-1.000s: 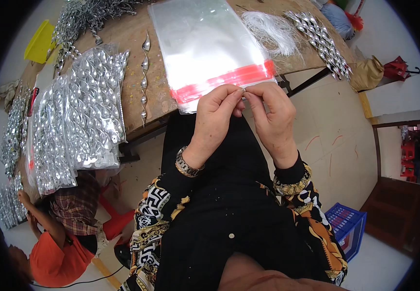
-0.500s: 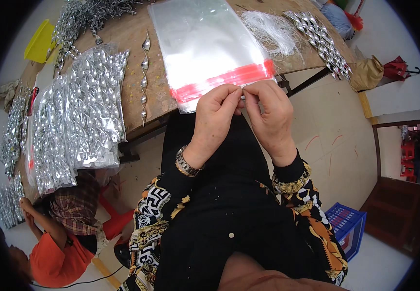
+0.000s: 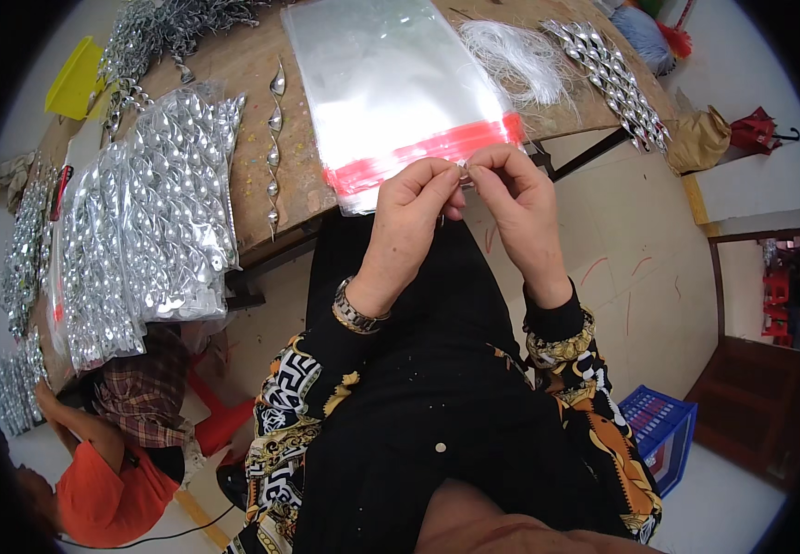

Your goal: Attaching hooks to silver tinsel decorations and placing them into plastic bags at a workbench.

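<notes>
The left hand [image 3: 402,222] and right hand [image 3: 522,217] have fingertips pinched together on a tiny pale thing [image 3: 463,171], too small to identify, by the near edge of flat clear bags [image 3: 395,83]. Filled bags [image 3: 178,198] at left look finished; a loose silver twist [image 3: 275,125] and white threads [image 3: 515,60] seemingly remain.

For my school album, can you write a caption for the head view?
Left grip and right grip pinch close together near clear, red-banded bags and packed silver twists.
</notes>
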Tool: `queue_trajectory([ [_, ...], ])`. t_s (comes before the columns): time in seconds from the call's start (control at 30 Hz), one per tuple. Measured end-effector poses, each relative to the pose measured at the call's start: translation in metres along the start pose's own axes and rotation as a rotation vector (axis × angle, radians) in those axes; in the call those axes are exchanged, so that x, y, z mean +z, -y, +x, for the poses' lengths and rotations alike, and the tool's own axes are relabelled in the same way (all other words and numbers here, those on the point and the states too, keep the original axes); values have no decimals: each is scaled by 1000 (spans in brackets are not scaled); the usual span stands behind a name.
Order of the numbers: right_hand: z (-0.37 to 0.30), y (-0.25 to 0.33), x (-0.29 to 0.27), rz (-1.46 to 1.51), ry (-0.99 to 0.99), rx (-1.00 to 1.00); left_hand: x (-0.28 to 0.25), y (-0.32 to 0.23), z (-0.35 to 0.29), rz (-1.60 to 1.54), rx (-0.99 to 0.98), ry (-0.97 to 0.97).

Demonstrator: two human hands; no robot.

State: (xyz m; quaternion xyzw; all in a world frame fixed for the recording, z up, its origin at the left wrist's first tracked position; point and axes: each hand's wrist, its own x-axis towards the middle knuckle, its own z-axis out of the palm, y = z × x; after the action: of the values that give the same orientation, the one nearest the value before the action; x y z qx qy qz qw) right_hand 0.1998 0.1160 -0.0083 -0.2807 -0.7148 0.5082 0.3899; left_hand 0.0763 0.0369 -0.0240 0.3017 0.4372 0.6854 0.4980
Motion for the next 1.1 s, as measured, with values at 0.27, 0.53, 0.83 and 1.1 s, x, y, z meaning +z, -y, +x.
queue_trajectory([
  [0.27,0,-5,0,380,68,213,0,1,1,21,29,-5],
  [0.53,-2,-2,0,255,59,101,3,1,0,83,100,-47],
  [0.83,8,-5,-8,198,-36,-28,2,-1,-4,185,83,-6],
  [1.1,34,-13,-44,509,-52,-13,-1,-4,-6,214,75,51],
])
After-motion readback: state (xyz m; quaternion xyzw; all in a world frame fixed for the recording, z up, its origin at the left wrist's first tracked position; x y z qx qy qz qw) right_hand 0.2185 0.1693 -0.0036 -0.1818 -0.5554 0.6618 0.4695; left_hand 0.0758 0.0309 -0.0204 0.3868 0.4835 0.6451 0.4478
